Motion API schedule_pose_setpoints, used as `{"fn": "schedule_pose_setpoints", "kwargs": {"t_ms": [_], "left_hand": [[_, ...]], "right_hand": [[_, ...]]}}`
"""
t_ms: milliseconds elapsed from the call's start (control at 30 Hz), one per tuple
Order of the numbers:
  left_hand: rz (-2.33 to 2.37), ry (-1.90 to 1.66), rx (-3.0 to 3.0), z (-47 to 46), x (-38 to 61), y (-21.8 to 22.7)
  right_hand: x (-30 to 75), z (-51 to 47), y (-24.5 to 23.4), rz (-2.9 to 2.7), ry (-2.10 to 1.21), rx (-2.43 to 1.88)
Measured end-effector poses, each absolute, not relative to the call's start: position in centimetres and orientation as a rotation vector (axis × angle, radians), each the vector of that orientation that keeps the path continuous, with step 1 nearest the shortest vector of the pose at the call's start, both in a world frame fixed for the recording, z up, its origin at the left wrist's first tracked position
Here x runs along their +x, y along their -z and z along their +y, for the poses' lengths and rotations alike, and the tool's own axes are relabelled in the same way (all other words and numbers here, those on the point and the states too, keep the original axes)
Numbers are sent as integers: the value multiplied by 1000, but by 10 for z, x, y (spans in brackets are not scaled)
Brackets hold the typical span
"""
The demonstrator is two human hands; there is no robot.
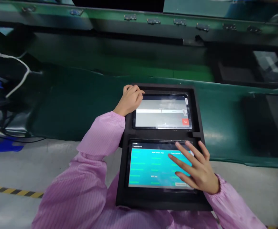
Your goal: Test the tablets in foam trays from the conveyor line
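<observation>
A black tray point(199, 111) with two recesses straddles the table's front edge, close to my body. Its far recess holds a tablet point(150, 122) showing a grey screen with a white band and a red button. In the near recess lies a second tablet point(141, 171), its turquoise screen lined with test labels. My left hand point(131, 98) is closed over the tray's far left edge, fingers curled beside the far tablet's corner; their tips are partly hidden. Above the near tablet's right half, my right hand point(197, 168) is open with fingers spread. Whether a fingertip touches the screen, I cannot tell.
The tray overlaps a green-covered table point(93, 95). Several small circuit boards point(153, 21) line a raised ledge at the back. White cable point(22, 76) and dark equipment occupy the left side. Dark foam trays point(236, 71) are at the right, one with a screen-like panel point(269, 63).
</observation>
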State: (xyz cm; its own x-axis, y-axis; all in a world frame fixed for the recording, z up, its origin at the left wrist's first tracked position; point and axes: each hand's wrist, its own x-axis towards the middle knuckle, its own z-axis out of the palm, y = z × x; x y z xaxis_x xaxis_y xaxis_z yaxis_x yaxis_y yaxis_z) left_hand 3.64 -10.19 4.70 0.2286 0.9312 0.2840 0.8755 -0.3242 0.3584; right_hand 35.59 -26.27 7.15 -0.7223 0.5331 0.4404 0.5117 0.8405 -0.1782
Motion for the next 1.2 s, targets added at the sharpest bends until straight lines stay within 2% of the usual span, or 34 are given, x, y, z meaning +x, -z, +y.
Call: {"fn": "schedule_pose_setpoints", "kwargs": {"t_ms": [167, 333, 500, 667, 867, 967, 1100, 1200], "left_hand": [[1709, -700, 2327, -105, 34, -49], [1581, -557, 2349, -109, 30, -56], [1559, -573, 2328, -110, 28, -56], [1599, -632, 2299, -111, 31, -56], [1757, -791, 2279, -126, 38, -82], [1813, -1026, 2384, -135, 41, -90], [1613, -1683, 2600, -139, 43, -88], [1414, -2041, 2630, -141, 45, -87]], "right_hand": [[351, -210, -76, -2559, 11, -864], [316, -154, -68, -2655, -57, -933], [291, -129, -62, -2778, -105, -864], [301, -162, -81, -2687, -78, -808], [304, -242, -78, -2707, -25, -343], [300, -263, -62, -2665, 16, -130], [299, -267, -46, -2615, 103, 157], [299, -269, -42, -2629, 108, 164]]}}
